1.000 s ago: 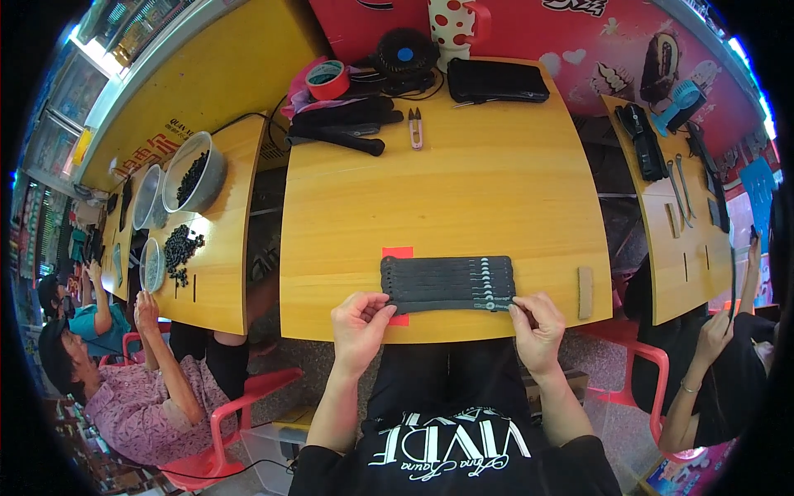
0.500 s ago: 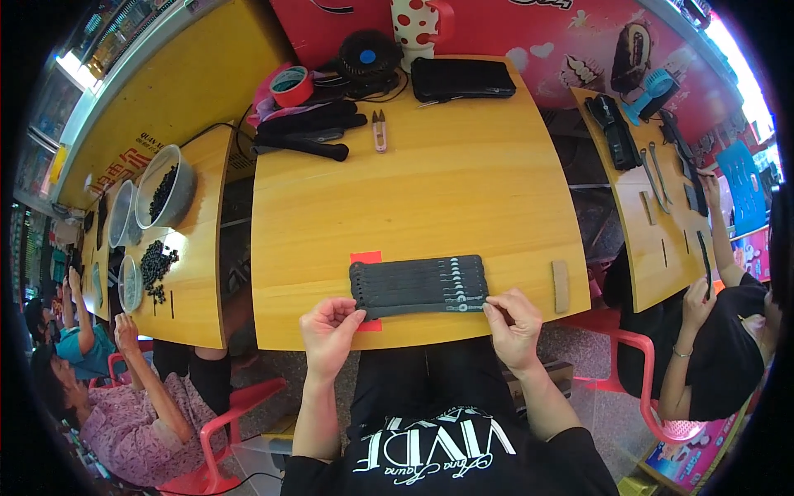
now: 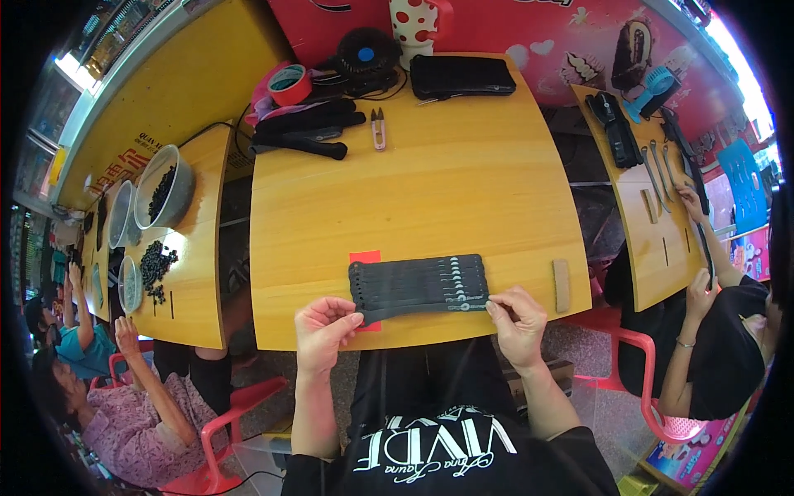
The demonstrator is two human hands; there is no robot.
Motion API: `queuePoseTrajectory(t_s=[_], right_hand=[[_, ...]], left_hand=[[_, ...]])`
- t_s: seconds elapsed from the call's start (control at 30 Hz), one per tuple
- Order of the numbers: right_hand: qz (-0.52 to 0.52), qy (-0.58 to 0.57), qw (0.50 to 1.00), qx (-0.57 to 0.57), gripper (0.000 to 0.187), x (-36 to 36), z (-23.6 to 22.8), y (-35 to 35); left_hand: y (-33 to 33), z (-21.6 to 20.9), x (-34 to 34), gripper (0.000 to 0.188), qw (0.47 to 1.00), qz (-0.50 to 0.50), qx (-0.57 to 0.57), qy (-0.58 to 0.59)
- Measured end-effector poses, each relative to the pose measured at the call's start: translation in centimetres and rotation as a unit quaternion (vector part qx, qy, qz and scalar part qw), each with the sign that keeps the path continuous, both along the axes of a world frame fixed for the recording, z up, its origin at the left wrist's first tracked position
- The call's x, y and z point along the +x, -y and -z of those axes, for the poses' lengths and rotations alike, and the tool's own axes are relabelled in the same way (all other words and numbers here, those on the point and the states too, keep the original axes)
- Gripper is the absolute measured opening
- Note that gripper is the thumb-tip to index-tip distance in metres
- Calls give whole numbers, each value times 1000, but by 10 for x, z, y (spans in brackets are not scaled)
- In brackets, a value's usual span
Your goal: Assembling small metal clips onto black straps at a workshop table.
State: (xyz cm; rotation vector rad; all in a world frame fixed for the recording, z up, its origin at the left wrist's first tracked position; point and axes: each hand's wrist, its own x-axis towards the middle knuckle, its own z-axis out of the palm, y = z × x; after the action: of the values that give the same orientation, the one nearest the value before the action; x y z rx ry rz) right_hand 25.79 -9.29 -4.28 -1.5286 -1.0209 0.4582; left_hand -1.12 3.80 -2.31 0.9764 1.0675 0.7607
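Note:
A row of several flat black straps (image 3: 405, 279) with pale printing near their right ends lies close to the table's front edge. Under the row's left end is a red patch (image 3: 365, 257). The nearest black strap (image 3: 405, 310) is stretched between my two hands, its left end angled slightly toward me, away from the row. My left hand (image 3: 327, 332) pinches that left end between thumb and forefinger. At the right end, the thumb and fingers of my right hand (image 3: 519, 324) are closed on the same strap.
A tan strip (image 3: 562, 286) lies to the right. Farther back are pink-handled thread snips (image 3: 379, 132), black cloth pieces (image 3: 302, 128), a tape roll (image 3: 289, 85), a small fan (image 3: 364, 54) and a black pouch (image 3: 461, 77). Co-workers sit at tables on both sides.
My left hand has shifted slightly left and toward me, and the strap's left end has swung away from the row. On the right, a co-worker's hands and dark strip have moved.

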Motion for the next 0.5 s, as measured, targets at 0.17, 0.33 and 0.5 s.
queuePoseTrajectory(t_s=[0.17, 0.33, 0.5], right_hand=[[-17, 1, 1000, 24, 13, 0, -3, 2], [-37, 114, 991, 59, 15, -2, 5, 17], [-62, 193, 978, 50, 16, -3, 11, 25]], left_hand=[[6, -13, 0, 14, 999, -7, 28, -21], [21, -35, 2, 16, 898, 225, 353, -137], [29, -38, 2, 23, 846, 307, 414, -135]])
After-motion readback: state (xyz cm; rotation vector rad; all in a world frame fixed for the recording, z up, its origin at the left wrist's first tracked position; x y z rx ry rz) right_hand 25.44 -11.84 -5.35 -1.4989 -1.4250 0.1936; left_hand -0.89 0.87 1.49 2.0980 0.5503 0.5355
